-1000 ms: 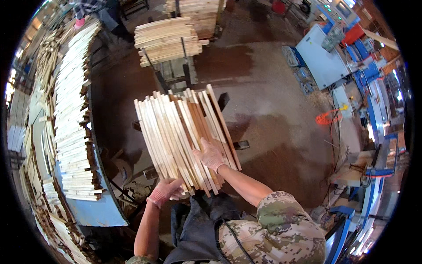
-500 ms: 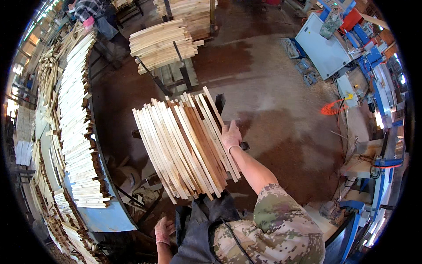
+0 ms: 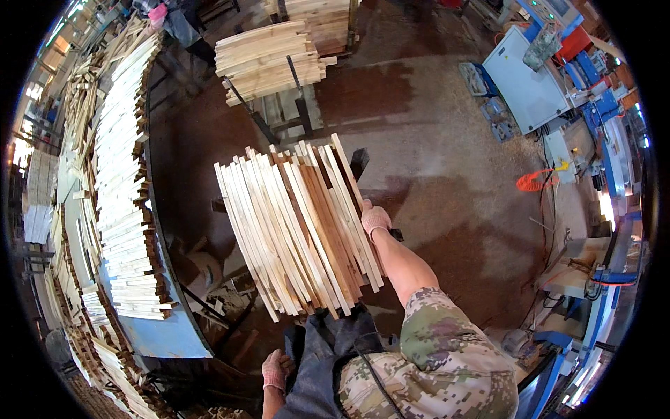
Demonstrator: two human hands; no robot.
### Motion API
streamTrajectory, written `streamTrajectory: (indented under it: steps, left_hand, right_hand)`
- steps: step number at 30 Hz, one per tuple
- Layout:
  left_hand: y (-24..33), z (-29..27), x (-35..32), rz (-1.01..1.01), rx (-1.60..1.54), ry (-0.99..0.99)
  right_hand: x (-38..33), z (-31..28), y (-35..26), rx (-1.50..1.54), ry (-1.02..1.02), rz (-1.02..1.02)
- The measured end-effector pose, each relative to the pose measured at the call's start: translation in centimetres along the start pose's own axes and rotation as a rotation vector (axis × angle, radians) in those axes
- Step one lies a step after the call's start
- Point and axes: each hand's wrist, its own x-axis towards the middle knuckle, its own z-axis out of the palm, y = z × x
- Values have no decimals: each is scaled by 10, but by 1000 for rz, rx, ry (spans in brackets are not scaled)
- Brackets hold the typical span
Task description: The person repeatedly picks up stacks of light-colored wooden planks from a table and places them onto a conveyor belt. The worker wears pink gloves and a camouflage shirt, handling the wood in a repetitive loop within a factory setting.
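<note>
A stack of long, pale wooden strips [image 3: 293,230] lies before me on a dark metal rack, with uneven ends and a few darker strips among them. My right hand [image 3: 377,218], in a light pinkish glove, is closed against the outermost strip [image 3: 354,190] on the stack's right side; some of its fingers are hidden. Beside my dark apron [image 3: 328,356], my left hand [image 3: 278,369], gloved alike, hangs low with loosely curled fingers. Nothing shows in it.
Rows of wooden strips [image 3: 125,174] cover a long blue-edged table [image 3: 171,339] at left. Another strip stack [image 3: 269,59] stands on a rack ahead. At right are a grey cabinet [image 3: 527,80], blue machinery [image 3: 600,105] and a coiled orange hose [image 3: 536,181]. A person [image 3: 174,24] stands far left.
My right hand has drawn slightly back along the stack's right edge, its fingers now more curled. The left hand has shifted slightly right, closer to the apron. The whole view has turned a little.
</note>
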Motion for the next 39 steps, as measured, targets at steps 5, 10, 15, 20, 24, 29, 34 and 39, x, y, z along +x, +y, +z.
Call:
streamTrajectory:
  steps: [5, 10, 15, 20, 24, 29, 34, 39]
  left_hand:
    - [4, 24, -16, 84, -3, 38]
    - [-11, 9, -17, 85, -37, 33]
    - [-15, -11, -42, 104, -126, 134]
    - [-58, -37, -23, 111, -308, 180]
    - [-98, -74, 28, 169, -432, 155]
    - [-162, -119, 88, 175, -261, 340]
    - [-166, -169, 72, 162, -35, 486]
    - [-204, -223, 81, 115, -78, 429]
  right_hand:
    - [-44, -25, -8, 28, -23, -134]
    - [-4, -6, 0, 166, -85, -224]
    - [2, 4, -2, 302, -85, -163]
    - [-89, -38, -20, 325, 39, -255]
    - [-124, -48, -25, 270, 208, -519]
    - [-194, -36, -61, 349, 165, -922]
    - [-320, 20, -89, 650, -47, -1214]
    - [-406, 140, -110, 755, -522, -1299]
